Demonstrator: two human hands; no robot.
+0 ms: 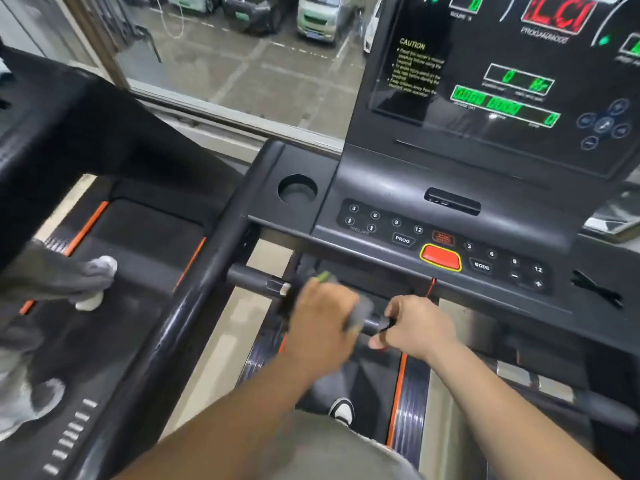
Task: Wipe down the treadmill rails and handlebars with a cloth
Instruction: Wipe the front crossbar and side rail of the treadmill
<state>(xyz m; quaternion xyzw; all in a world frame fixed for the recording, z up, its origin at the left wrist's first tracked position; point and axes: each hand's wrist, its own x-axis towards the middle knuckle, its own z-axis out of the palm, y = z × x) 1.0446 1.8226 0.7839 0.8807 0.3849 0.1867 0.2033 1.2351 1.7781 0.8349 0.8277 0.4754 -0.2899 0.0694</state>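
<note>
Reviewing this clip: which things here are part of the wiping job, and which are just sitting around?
Part of the job:
- cloth, held by the left hand on the handlebar
- right hand, gripping that bar
- side rail

Just there:
- cup holder
- red button
- screen
- neighbouring treadmill

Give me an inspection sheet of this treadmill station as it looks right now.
Surface: treadmill belt, black, orange-edged; console display lit.
Job's things: cloth wrapped on front handlebar, blurred; side rail untouched by hands.
Clutter: black strap-like item on console's right, unclear.
Grippers: left hand grips cloth on bar; right hand grips bare handlebar.
Cables: red cord hangs under stop button.
Surroundings: window, parked cars outside; another person's shoe on next treadmill.
</note>
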